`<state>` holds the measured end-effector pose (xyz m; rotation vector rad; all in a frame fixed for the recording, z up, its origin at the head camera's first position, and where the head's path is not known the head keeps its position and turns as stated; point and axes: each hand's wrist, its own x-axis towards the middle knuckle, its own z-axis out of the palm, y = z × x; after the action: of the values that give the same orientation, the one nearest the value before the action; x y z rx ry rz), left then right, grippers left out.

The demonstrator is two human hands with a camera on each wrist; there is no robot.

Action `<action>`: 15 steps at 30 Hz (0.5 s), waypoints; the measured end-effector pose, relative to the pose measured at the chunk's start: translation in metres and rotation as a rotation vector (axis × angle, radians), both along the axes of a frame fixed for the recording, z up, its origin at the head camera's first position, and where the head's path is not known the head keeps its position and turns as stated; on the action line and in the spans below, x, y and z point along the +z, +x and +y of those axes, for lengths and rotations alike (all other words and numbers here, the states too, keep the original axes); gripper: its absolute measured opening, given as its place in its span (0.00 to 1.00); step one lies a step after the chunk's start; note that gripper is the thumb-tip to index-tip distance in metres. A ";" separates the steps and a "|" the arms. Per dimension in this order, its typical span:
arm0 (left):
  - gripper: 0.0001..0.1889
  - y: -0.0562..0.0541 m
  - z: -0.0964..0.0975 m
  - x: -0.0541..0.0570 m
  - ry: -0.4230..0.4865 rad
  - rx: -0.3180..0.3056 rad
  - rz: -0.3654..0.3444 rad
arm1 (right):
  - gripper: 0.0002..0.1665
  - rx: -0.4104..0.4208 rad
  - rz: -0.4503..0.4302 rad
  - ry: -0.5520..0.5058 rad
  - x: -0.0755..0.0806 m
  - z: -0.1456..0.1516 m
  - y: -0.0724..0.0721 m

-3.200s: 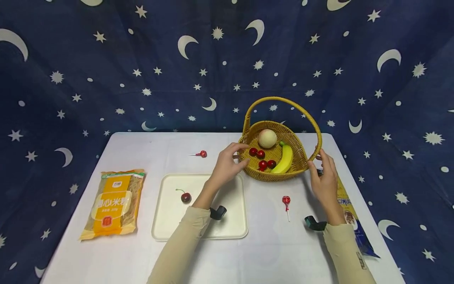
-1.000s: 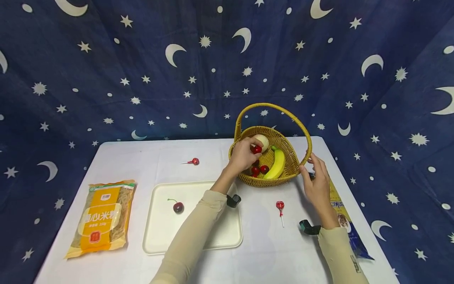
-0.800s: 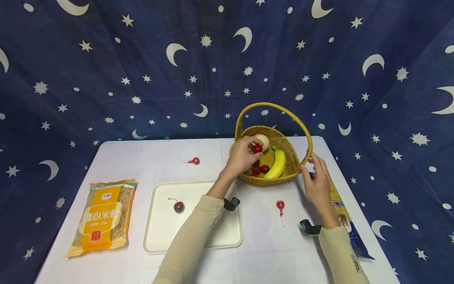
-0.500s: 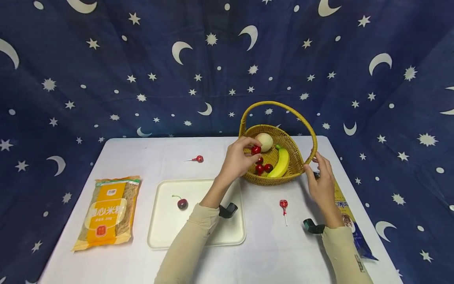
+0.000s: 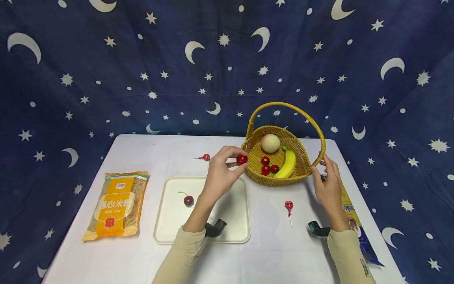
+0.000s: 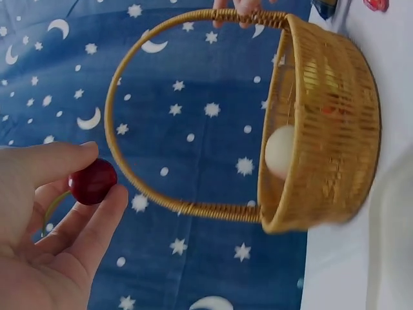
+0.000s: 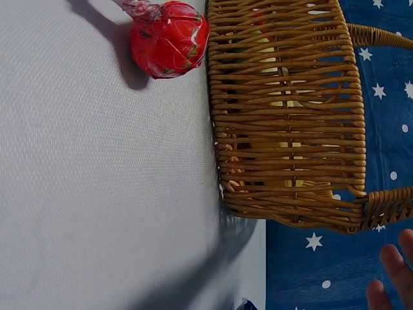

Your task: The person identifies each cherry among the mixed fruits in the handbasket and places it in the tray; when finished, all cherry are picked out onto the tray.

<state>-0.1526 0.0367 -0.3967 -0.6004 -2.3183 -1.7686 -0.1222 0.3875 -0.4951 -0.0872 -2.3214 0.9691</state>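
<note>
In the head view my left hand [image 5: 221,173] pinches a dark red cherry [image 5: 242,159] between thumb and fingers, just left of the wicker basket [image 5: 271,182]. The left wrist view shows the green stem of this cherry [image 6: 93,182] against the fingers. My right hand [image 5: 328,187] holds the foot of the basket handle [image 5: 320,138] at its right end, thumb in front and fingers behind. Inside the basket lie a pale peach-like fruit [image 5: 270,143], a yellow banana [image 5: 288,163] and three red cherries [image 5: 265,160]. Another stemmed cherry [image 5: 188,200] lies on the cream tray [image 5: 170,232].
A yellow noodle packet [image 5: 118,205] lies at the left. One red lollipop [image 5: 206,157] is behind the tray, another lollipop [image 5: 289,205] in front of the basket. A blue and yellow bag [image 5: 358,232] lies partly under the right forearm. A starry cloth [image 5: 227,59] hangs behind the table.
My left hand reached into the basket, took hold of a cherry and moved left with it, out past the rim. The right hand stays at the handle.
</note>
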 end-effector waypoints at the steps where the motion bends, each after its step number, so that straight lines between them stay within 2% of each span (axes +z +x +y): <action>1: 0.15 0.003 -0.005 0.000 0.003 0.010 -0.002 | 0.35 -0.003 -0.006 0.001 -0.001 0.000 0.000; 10: 0.17 0.030 -0.058 -0.011 0.022 0.111 0.001 | 0.34 -0.027 -0.034 0.005 -0.002 -0.001 0.000; 15: 0.17 0.043 -0.078 -0.019 0.024 0.172 -0.021 | 0.34 -0.029 -0.037 0.004 -0.001 -0.002 0.000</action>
<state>-0.1092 -0.0414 -0.4157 -0.3676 -2.2817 -1.7293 -0.1226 0.3858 -0.4964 -0.1376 -2.3493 0.9565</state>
